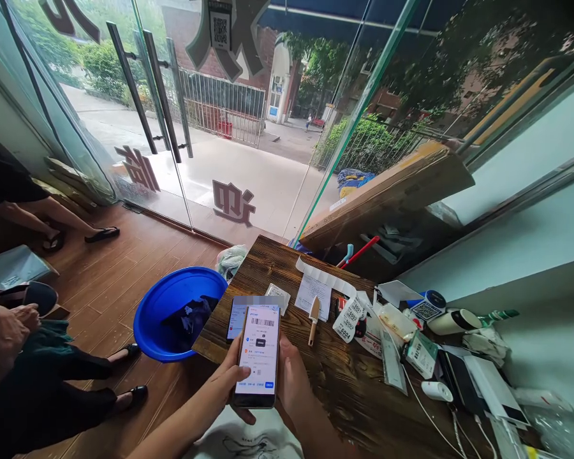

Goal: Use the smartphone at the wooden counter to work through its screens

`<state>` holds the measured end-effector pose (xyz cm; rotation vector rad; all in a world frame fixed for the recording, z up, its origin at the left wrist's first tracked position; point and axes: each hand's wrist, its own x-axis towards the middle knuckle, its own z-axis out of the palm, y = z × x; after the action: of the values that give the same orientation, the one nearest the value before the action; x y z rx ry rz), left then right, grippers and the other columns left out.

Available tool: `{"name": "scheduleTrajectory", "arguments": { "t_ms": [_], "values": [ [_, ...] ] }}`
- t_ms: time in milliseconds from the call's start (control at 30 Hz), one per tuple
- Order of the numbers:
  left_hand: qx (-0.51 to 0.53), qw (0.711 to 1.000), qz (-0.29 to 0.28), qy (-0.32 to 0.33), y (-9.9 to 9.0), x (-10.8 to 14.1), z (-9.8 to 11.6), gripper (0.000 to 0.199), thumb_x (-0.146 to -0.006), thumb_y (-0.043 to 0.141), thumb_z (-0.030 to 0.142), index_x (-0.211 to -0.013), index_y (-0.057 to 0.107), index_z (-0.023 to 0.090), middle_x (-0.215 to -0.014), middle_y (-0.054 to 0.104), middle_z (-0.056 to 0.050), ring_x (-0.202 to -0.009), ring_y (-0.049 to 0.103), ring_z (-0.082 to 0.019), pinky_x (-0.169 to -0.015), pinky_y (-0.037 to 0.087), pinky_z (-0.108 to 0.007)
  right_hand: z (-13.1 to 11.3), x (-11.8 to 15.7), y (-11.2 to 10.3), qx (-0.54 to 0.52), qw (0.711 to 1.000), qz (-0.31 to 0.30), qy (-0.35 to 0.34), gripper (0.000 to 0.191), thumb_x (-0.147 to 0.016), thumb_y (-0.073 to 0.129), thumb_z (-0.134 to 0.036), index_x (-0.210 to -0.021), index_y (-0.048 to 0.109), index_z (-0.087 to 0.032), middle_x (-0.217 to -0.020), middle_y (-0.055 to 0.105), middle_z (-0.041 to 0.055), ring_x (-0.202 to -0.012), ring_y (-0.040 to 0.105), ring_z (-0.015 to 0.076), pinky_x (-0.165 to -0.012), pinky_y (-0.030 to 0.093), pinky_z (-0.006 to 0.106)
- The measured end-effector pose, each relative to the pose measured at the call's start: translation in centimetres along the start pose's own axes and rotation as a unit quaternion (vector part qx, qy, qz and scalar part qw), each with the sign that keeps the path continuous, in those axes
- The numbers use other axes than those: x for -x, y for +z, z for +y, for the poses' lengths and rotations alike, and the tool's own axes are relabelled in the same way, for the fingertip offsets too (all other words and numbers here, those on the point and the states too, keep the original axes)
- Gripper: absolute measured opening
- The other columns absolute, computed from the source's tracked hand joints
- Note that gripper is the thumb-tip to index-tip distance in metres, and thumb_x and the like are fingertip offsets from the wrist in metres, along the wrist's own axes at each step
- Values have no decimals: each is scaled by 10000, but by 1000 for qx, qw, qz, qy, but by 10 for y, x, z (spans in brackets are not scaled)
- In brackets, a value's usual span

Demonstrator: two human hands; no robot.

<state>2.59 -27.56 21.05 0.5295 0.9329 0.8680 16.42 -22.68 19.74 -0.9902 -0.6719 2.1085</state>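
A lit smartphone [257, 354] is held upright in front of me between both hands, its screen showing a barcode and lines of text. My left hand [232, 377] wraps its left side, with the thumb over the lower left of the screen. Along the right edge, my right hand [293, 373] grips the phone, its other fingers hidden behind. A second phone [236, 317] lies on the dark wooden table [263, 261], partly covered by the first. To its right are a printed paper slip [310, 294] and a small blade-shaped tool with a wooden handle [314, 319].
A blue tub [160, 299] with dark cloth stands left of the table. Numbered labels [350, 319], a green-and-white box [421, 354] and cables crowd the table's right side. Two people sit or stand at left. Glass doors [191, 178] and a large cardboard box [387, 191] lie beyond.
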Motion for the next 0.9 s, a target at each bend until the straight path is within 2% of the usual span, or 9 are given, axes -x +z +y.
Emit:
{"name": "scheduleTrajectory", "arguments": {
  "t_ms": [67, 133, 200, 300, 400, 500, 633, 767, 900],
  "values": [
    [-146, 989, 16, -24, -16, -30, -22, 737, -840, 380, 575, -1426, 82, 241, -1103, 475, -121, -826, 548, -264, -470, 475, -265, 20, -13, -24, -47, 996, 67, 33, 819, -589, 566, -705, -1152, 478, -117, -1045, 568, 131, -917, 572, 221, -752, 474, 312],
    [-282, 948, 137, -60, -36, -64, -46, 591, -888, 318, 453, -1388, 270, 141, -978, 503, -127, -846, 541, -254, -656, 514, -334, 46, -30, -56, -51, 988, 136, 50, 865, -581, 553, -723, -1189, 455, -117, -1067, 563, 139, -936, 572, 231, -765, 474, 328],
    [-346, 900, 253, -81, -56, -96, -66, 586, -866, 437, 277, -1367, 261, 30, -1063, 445, -167, -1061, 451, -267, -954, 408, -370, 73, -49, -91, -45, 978, 191, 73, 980, -504, 584, -744, -1226, 406, -105, -1104, 550, 152, -958, 568, 245, -772, 474, 346],
    [-421, 808, 392, -125, -75, -133, -89, 760, -810, 629, 243, -1354, 188, -54, -1223, 283, -233, -1208, 259, -349, -1065, 245, -440, 107, -77, -133, -27, 966, 246, 77, 1014, -456, 620, -727, -1220, 342, -121, -1164, 523, 140, -1021, 550, 233, -831, 463, 336],
    [-477, 744, 447, -138, -79, -159, -104, 898, -764, 724, 298, -1353, 151, -64, -1257, 245, -232, -1196, 242, -363, -1042, 273, -450, 125, -97, -157, 29, 953, 296, 65, 883, -496, 582, -737, -1115, 396, -135, -1089, 559, 115, -994, 556, 230, -874, 439, 350],
    [-518, 712, 458, -120, -79, -175, -111, 891, -776, 712, 287, -1365, 131, -43, -1260, 265, -214, -1177, 277, -333, -1036, 292, -414, 124, -103, -162, 126, 921, 367, 42, 809, -458, 574, -732, -962, 492, -105, -996, 565, 158, -1008, 510, 307, -948, 345, 453],
    [-523, 723, 436, -117, -89, -179, -108, 1011, -694, 769, 249, -1362, 79, -65, -1213, 346, -232, -1139, 349, -341, -998, 342, -402, 108, -100, -146, 217, 883, 414, -48, 819, -468, 608, -644, -1063, 514, -88, -1221, 436, 172, -1198, 340, 274, -1092, 173, 357],
    [-513, 773, 367, -73, -96, -158, -100, 972, -662, 741, 158, -1383, 102, 31, -1246, 391, -159, -1149, 403, -259, -986, 378, -317, 99, -105, -115, 150, 947, 285, 10, 907, -504, 582, -737, -1118, 482, -76, -1154, 494, 170, -1029, 499, 243, -910, 391, 369],
    [-497, 804, 326, -13, -77, -121, -93, 972, -650, 695, 147, -1392, 68, 157, -1319, 345, -83, -1181, 396, -182, -936, 409, -242, 99, -114, -81, 24, 989, 143, 34, 933, -593, 500, -789, -1223, 380, -111, -1214, 479, 152, -1043, 529, 200, -862, 447, 312]
  ]
}}
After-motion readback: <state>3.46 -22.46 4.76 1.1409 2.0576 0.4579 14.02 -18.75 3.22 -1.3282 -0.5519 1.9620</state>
